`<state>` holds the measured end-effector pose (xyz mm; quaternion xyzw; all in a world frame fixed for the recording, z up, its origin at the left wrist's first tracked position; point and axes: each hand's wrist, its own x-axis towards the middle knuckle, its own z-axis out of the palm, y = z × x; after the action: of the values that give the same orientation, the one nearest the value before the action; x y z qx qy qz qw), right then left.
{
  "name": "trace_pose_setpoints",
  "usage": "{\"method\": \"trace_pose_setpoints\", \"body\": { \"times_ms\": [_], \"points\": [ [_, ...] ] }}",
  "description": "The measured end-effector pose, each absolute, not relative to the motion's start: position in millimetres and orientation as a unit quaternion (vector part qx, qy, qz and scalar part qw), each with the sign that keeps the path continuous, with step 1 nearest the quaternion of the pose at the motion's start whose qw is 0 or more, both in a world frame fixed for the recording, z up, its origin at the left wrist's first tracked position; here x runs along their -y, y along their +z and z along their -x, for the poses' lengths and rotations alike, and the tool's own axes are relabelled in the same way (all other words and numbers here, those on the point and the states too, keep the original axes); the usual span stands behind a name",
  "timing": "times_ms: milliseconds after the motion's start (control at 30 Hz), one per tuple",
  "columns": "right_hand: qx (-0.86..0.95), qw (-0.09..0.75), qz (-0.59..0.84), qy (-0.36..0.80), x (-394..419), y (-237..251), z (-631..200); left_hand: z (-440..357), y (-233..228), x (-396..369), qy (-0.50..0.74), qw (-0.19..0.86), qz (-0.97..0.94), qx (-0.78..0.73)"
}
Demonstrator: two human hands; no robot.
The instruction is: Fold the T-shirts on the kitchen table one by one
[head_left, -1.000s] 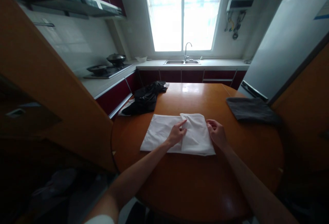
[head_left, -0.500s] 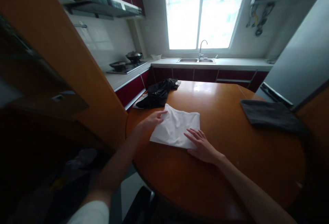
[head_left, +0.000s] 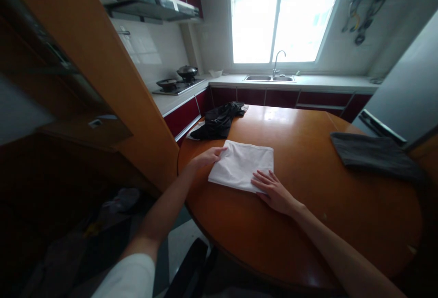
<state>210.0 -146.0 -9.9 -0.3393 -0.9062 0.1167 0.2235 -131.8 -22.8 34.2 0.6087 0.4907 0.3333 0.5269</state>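
Observation:
A white cloth point(head_left: 243, 164), folded into a small rectangle, lies on the round wooden table point(head_left: 308, 206). My left hand point(head_left: 207, 155) rests on its far left corner with the fingers flat. The palm of my right hand point(head_left: 273, 190) presses down on the near right edge of the cloth, fingers spread. Neither hand grips anything.
A crumpled black garment point(head_left: 219, 122) lies at the table's far left edge, just beyond the white cloth. A folded dark grey cloth point(head_left: 372, 154) sits at the right. An orange wooden panel point(head_left: 112, 83) stands close on the left. Counter, stove point(head_left: 176, 84) and sink point(head_left: 270, 78) run behind.
The white cloth went from a wide spread with one flap over to a compact folded rectangle. My left hand moved to its left corner, my right hand flattened on the near edge. The view shifted left.

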Motion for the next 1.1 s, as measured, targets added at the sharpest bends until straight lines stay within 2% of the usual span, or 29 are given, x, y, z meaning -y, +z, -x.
{"method": "trace_pose_setpoints", "body": {
  "times_ms": [333,433,567,633,733,867,933,1033,1100],
  "points": [
    [0.916,0.202,0.329,0.109,146,-12,-209,135,22,20,0.29,0.52,-0.623,-0.507],
    [0.918,0.196,0.328,0.103,146,-11,-209,130,19,21,0.251,0.409,-0.691,-0.54],
    [0.926,0.176,0.321,0.091,146,-12,-207,115,17,23,0.158,0.187,-0.736,-0.632],
    [0.931,0.162,0.317,0.084,147,-12,-205,101,16,22,0.14,0.101,-0.757,-0.63],
    [0.934,0.153,0.311,0.088,151,-10,-204,79,11,15,0.128,0.047,-0.814,-0.564],
    [0.927,0.171,0.301,0.146,153,-6,-209,64,-2,8,0.078,0.044,-0.828,-0.554],
    [0.904,0.205,0.335,0.171,142,-2,-210,64,-8,7,0.071,0.042,-0.827,-0.555],
    [0.82,0.281,0.479,0.142,108,7,-198,67,-11,7,0.071,0.034,-0.828,-0.555],
    [0.76,0.283,0.575,0.11,79,12,-179,67,-11,8,0.073,0.034,-0.828,-0.555]
  ]
}}
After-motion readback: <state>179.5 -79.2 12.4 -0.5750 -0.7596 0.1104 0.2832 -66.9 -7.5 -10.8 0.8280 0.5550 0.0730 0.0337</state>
